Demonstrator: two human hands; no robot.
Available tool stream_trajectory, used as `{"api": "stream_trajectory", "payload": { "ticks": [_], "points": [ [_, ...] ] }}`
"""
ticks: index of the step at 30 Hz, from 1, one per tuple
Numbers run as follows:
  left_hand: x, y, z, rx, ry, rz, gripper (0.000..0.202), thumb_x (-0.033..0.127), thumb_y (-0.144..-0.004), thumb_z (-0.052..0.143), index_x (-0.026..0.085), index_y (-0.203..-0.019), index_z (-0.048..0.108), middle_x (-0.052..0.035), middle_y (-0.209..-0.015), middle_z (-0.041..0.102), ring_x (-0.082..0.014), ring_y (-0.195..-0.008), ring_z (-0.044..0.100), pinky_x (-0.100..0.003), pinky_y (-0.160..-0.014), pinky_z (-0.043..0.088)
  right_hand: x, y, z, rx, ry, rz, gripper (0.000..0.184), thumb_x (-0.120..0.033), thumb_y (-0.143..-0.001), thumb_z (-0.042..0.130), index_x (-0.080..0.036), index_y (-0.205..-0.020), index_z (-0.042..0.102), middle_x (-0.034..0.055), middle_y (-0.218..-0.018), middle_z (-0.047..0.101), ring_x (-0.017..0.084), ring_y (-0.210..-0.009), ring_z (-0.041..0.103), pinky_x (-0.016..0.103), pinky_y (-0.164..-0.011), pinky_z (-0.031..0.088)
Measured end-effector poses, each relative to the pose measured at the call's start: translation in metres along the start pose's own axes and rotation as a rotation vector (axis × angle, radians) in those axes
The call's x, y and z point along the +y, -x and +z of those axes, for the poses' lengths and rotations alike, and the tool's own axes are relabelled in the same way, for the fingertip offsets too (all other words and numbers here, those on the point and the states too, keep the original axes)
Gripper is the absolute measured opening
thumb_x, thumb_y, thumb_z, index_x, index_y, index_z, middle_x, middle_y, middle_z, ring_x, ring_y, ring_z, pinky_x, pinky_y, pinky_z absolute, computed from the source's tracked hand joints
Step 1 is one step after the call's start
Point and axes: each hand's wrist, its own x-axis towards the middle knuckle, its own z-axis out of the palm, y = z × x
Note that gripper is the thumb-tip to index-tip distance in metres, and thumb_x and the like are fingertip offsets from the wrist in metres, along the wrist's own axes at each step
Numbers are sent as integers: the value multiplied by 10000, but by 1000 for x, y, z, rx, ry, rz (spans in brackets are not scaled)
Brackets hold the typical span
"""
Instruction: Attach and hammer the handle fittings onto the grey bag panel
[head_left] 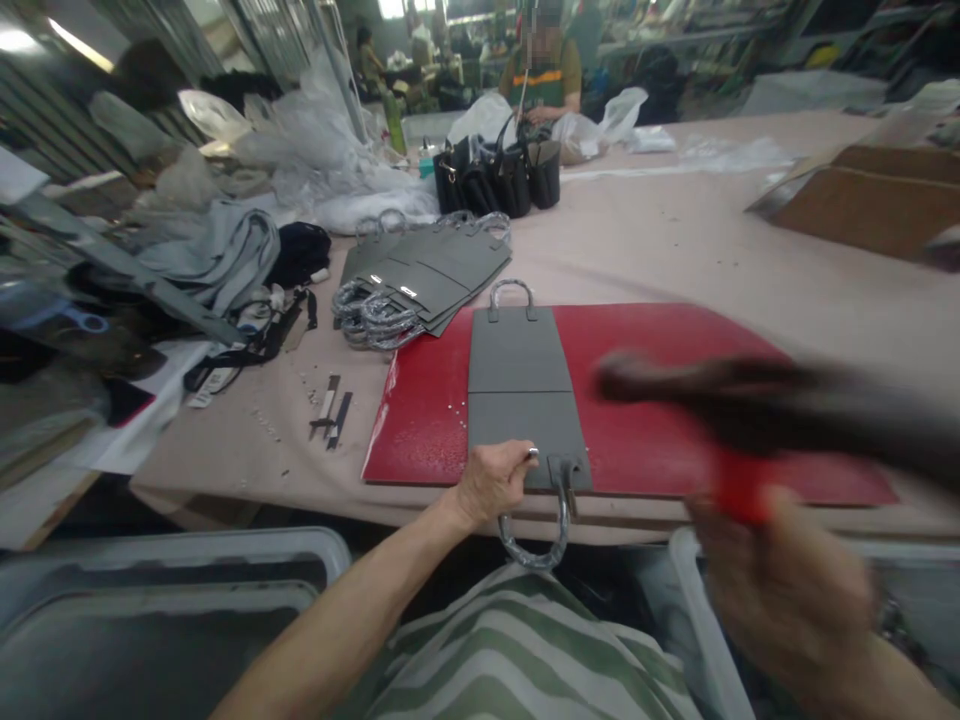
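Observation:
A grey bag panel [519, 350] lies on a red board [645, 400], with one handle at its far end. Its other handle [534, 555], in clear wrapping, hangs over the table's front edge. My left hand [491, 480] is closed in a pinch over the panel's near end, by that handle's base. A small shiny metal piece [532, 452] shows at its fingertips; the kind is too small to tell. On the right, raised and blurred by motion, is a hammer [750, 390] with a red handle. My right hand [787, 580] is wrapped round that handle.
Beyond the board lies a stack of grey bag panels [427, 265] with wrapped handles. Several black bags [499, 175] stand behind it. Thin tools [330, 412] rest left of the board. A cardboard box [862, 200] is at far right. A person [551, 80] sits across the table.

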Motion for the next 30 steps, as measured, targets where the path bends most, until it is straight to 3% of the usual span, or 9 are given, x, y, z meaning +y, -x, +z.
{"api": "stream_trajectory", "payload": {
  "ticks": [4,11,15,18,21,23,26,28,30],
  "points": [
    [0,0,0,1,-17,9,151,199,-971,479,179,-939,625,-43,-748,670,-163,-655,657,-245,-615,496,6,-1,8,-25,-14,-45,344,-470,-1001,417,-254,-734,441,-37,-469,434,141,-359,343,310,-446,161],
    [1,0,-1,0,-40,35,149,228,-1000,476,184,-929,600,-45,-782,676,-169,-688,666,-255,-639,507,73,-15,31,-201,-257,404,464,-592,-933,337,-246,-640,434,2,-513,480,168,-456,474,288,-478,339],
    [2,3,-5,-18,-60,38,182,266,-1028,456,183,-987,613,-60,-835,699,-170,-727,686,-262,-675,536,97,-25,57,-99,98,375,320,-419,-932,373,-202,-792,561,76,-657,602,229,-584,554,326,-545,357],
    [4,4,-7,-38,-33,32,185,275,-1028,471,183,-1000,629,-71,-874,718,-175,-755,696,-271,-707,555,77,-32,72,56,204,163,341,-354,-974,394,-125,-1077,625,203,-1083,655,319,-952,623,415,-743,482],
    [7,2,-5,-42,45,-68,188,275,-1008,496,186,-965,656,-66,-859,723,-169,-754,690,-268,-718,558,39,-36,93,82,23,-50,459,-392,-975,494,-95,-1321,549,222,-1375,548,349,-1263,524,501,-1024,459],
    [10,-3,-4,1,165,-247,191,291,-988,518,188,-908,659,-52,-824,716,-161,-751,688,-259,-721,561,17,-35,111,-25,-53,-138,551,-405,-925,597,-100,-1378,522,211,-1471,483,365,-1366,443,538,-1110,401],
    [9,-12,-8,244,469,-585,210,358,-977,532,183,-890,612,-33,-811,707,-157,-738,707,-255,-682,583,0,-31,132,-140,-56,-125,642,-378,-859,672,-89,-1410,509,202,-1538,424,403,-1446,336,615,-1172,299],
    [5,-16,-18,371,587,-687,231,402,-963,567,176,-923,594,-30,-838,707,-161,-756,722,-261,-676,598,-1,-29,138,-153,-66,-107,657,-362,-847,679,-94,-1422,505,188,-1559,403,398,-1469,302,617,-1194,262],
    [-2,-16,-32,370,560,-705,261,427,-935,616,167,-954,602,-36,-866,712,-162,-774,727,-262,-693,604,1,-29,138,-146,-83,-109,637,-358,-845,678,-106,-1409,522,178,-1559,409,389,-1469,307,603,-1198,263]
  ]
}}
